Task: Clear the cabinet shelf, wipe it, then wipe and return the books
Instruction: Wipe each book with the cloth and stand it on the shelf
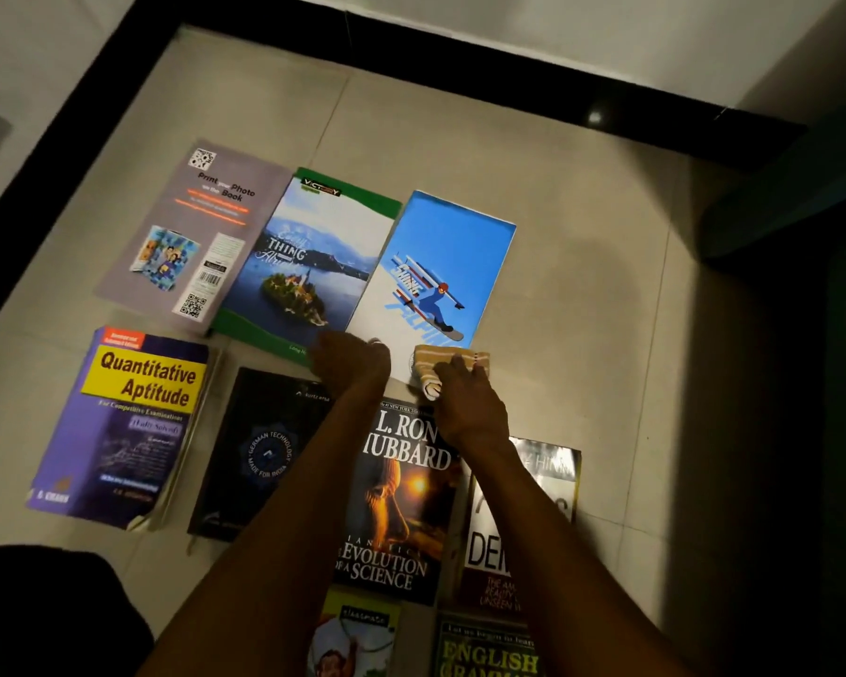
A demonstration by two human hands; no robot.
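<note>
Nearest cam: both forearms run up from bottom edge, crossing over the L. Ron Hubbard book [401,500] and a dark book w/ white lettering [553,486], title mostly hidden by the right arm. Right hand [465,408] has fingers curled round a folded tan striped cloth [440,366], pressing it on the near edge of the blue skier-cover book [440,271]. Left hand [350,359] rests palm-down at the near corner where the skier book meets the green lake-cover notebook [308,259]; fingers look fairly flat, tips hard to make out in blur, grip unclear. Books lie flat on the tiled floor [582,334] in rows: grey back-cover book [191,237] far left, touching/overlapped by the green one; Quantitative Aptitude [128,427] and a black German Technology notebook [260,456] in the mid row. Cut off at bottom edge: yellow-green cartoon cover [357,637] and English Grammar [484,652]. Dark shape bottom-left, can't ID. Black skirting [460,56] bounds floor at back and left; bare tiles right of the skier book, then deep shadow.
</note>
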